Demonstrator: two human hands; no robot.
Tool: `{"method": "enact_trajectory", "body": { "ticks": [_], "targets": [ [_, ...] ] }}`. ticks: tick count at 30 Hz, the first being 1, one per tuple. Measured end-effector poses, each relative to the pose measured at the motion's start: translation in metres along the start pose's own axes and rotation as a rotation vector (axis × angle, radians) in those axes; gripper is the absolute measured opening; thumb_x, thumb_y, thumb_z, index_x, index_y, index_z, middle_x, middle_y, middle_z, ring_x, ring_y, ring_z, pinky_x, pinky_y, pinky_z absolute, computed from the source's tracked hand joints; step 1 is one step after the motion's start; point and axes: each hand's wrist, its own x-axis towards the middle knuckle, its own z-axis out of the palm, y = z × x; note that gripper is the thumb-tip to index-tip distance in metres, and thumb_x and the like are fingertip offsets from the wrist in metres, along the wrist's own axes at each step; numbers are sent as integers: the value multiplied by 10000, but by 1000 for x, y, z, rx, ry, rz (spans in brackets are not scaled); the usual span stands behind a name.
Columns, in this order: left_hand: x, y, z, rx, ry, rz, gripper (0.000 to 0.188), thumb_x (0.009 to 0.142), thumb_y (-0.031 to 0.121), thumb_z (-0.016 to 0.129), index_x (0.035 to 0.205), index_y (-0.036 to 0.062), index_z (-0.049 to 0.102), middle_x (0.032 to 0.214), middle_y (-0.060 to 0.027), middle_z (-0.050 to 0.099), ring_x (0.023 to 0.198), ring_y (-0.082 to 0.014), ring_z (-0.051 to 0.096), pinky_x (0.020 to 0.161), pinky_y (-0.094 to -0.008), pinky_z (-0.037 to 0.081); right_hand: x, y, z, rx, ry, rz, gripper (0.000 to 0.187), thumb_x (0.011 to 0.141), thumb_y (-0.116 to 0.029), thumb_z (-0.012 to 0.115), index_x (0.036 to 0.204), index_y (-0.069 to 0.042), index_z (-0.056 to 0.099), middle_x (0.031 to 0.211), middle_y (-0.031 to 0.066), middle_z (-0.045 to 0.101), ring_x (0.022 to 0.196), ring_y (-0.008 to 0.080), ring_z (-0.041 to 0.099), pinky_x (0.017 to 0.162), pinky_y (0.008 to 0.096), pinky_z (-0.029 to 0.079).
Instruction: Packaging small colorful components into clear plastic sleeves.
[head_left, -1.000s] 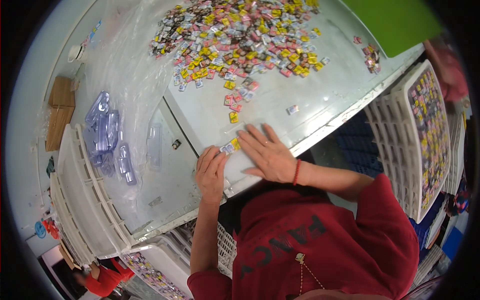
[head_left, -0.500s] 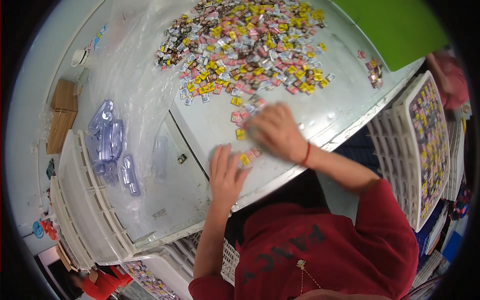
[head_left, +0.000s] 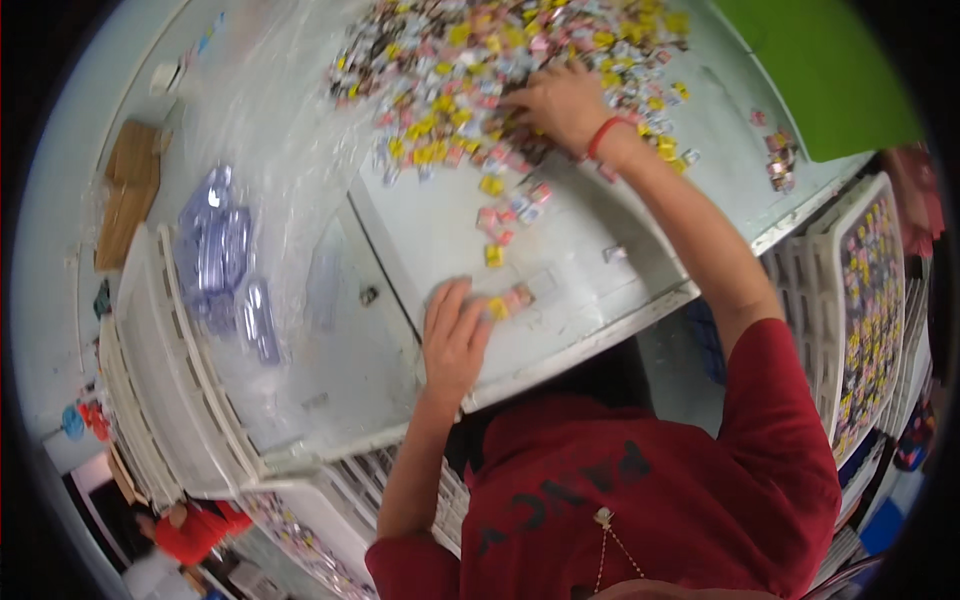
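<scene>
My left hand rests on the table at its near edge, fingers stretched out. Against its fingertips lies a short row of small colourful square pieces, yellow and pink among them; whether a clear tray holds them is too blurred to tell. Farther off, my right hand reaches over a wide pile of such pieces, fingers spread and touching the pile's near part. Between the hands are a few stray pieces. Another small piece sits alone to the right.
Bluish clear plastic trays lie heaped on plastic film at left, near a cardboard box. Stacked white trays full of pieces stand at right. A green board covers the far right corner. A person in red is at lower left.
My right hand has moved away from beside the left hand, out to the pile. The left hand stays by the short row. The whole view has shifted slightly.
</scene>
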Motion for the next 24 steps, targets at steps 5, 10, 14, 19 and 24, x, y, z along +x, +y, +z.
{"method": "enact_trajectory", "body": {
  "ticks": [5,10,14,19,24],
  "targets": [
    [1,-25,-20,46,249,-128,207,807,31,650,1013,11,642,1141,-149,602,1076,-340,555,929,-416,448,6,6,-14,58,-203,-8,333,688,-310,748,952,-135,645,935,82,633,978,260,567,897,473,369],
    [8,-63,-56,410,273,-82,197,832,37,642,1028,21,651,1049,-124,635,977,-321,572,859,-397,461,-19,0,-5,101,163,-72,158,774,-238,673,864,-125,609,853,65,607,926,244,569,890,417,380],
    [-2,-73,-49,373,240,-142,178,845,39,637,1022,26,656,1050,-107,636,971,-299,577,853,-381,469,-16,4,-4,82,248,-171,134,777,-204,669,854,-109,613,828,74,602,886,248,577,883,421,392],
    [-12,-66,-49,311,243,-159,176,838,46,656,1014,47,663,1041,-94,640,937,-283,590,832,-363,483,-54,-10,-38,648,56,-60,145,810,-157,662,938,-90,651,818,58,636,839,217,617,843,370,447],
    [-24,-56,-43,278,250,-157,182,818,64,688,999,58,666,994,-83,649,915,-277,597,790,-368,495,-114,-56,-49,1027,-350,-39,85,875,-76,643,929,-13,661,771,27,676,705,83,632,706,233,525]
  ]
}}
